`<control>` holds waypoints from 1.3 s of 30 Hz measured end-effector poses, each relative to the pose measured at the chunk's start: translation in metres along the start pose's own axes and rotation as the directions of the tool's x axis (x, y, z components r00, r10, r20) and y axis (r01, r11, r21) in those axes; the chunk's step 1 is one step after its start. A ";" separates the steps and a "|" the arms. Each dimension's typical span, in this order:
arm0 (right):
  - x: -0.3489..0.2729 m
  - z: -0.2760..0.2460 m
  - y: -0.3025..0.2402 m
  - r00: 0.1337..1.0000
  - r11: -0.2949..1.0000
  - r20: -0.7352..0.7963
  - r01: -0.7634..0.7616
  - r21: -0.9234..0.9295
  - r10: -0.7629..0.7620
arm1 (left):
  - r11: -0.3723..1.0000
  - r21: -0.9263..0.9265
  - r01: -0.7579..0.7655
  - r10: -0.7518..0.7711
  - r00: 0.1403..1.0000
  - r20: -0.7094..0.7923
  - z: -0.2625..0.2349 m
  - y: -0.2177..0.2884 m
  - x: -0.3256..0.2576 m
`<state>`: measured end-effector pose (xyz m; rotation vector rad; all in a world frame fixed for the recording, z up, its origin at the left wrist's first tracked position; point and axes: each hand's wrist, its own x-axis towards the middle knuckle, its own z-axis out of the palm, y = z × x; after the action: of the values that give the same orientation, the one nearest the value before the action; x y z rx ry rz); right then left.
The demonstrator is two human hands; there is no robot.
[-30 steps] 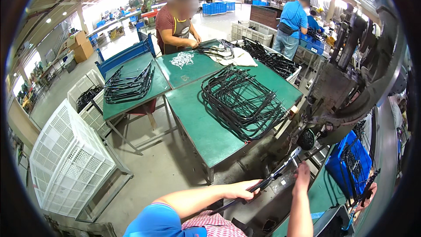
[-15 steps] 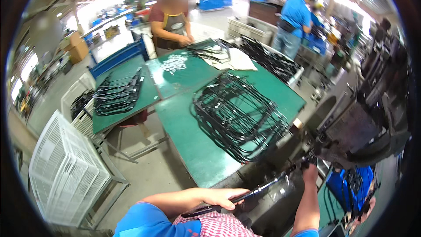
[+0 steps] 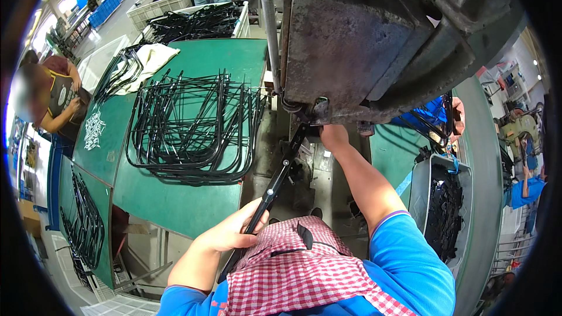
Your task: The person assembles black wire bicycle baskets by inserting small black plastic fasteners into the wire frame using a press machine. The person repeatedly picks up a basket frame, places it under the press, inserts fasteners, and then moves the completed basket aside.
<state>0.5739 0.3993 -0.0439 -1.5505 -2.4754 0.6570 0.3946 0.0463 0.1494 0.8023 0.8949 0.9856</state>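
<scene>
"What's on the big green table (image 3: 158, 208)?"
"A heap of black frames (image 3: 193, 155), overlapping."
"And the green table (image 3: 117, 137) joining it on the left?"
"Small white parts (image 3: 93, 130), loosely piled. Black rods (image 3: 120, 76) lie farther up, partly over a pale cloth (image 3: 153, 58)."
"The lower-left table (image 3: 99, 194)?"
"Another stack (image 3: 83, 222) of black frames."

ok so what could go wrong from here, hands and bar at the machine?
1. Pinch: the right hand is close up under the machine, its fingers partly hidden, so they could get caught if that part moves.
2. Slip: the left hand grips the bar low down; if the right isn't holding it too (can't tell), the upper end may swing.
3. Snag: the bar's lower end runs beside the apron and might catch it.
</scene>
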 end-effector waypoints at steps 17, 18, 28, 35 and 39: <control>-0.118 -0.102 -0.124 0.973 0.289 -0.222 0.230 0.929 -0.058 | 0.997 -0.070 0.032 -0.032 0.999 0.000 0.006 -0.012 0.001; -0.123 -0.102 -0.130 0.972 0.248 -0.224 0.235 0.940 -0.071 | 0.998 -0.057 0.009 -0.009 1.000 -0.004 0.008 -0.011 0.000; -0.106 -0.103 -0.151 0.960 0.476 -0.279 0.232 0.848 0.028 | 0.998 -0.062 -0.016 0.013 0.999 -0.046 -0.003 -0.011 0.010; -0.104 -0.085 -0.137 0.842 0.675 -0.539 0.410 0.613 -0.023 | 0.987 -0.149 0.064 -0.076 0.994 -0.075 -0.008 -0.026 0.010; -0.105 -0.095 -0.133 0.896 0.474 -0.443 0.396 0.787 -0.013 | 0.991 -0.131 0.026 -0.034 0.997 -0.064 -0.012 -0.040 0.014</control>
<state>0.5454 0.2840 0.1100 -0.8130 -1.5206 1.1723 0.4010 0.0471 0.1057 0.6478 0.8872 1.0377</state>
